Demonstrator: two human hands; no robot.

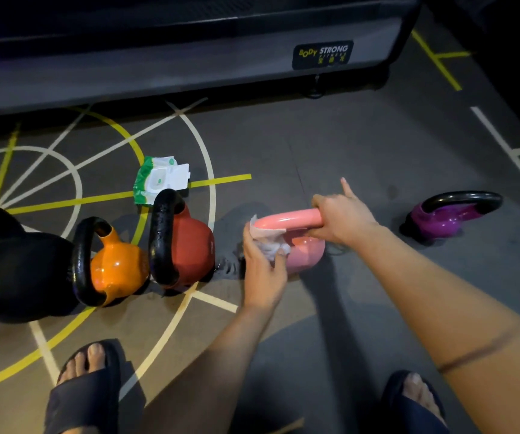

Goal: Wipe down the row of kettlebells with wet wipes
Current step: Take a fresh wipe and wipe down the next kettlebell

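Grey lined floor (315,145) carrying a row: black kettlebell (17,270), orange kettlebell (117,270), red kettlebell (189,249), pink kettlebell (305,258), purple kettlebell (434,220); wipes pack (158,180) behind.

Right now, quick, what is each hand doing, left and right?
Left hand: closed on a wet wipe, held against the pink kettlebell.
Right hand: closed around the pink kettlebell's handle, index finger sticking out.

Yellow and white lines (221,180) cross a grey gym floor (330,145) between an equipment frame (158,76) with a Body Strong label (323,54) and a person's dark sandals (86,399)
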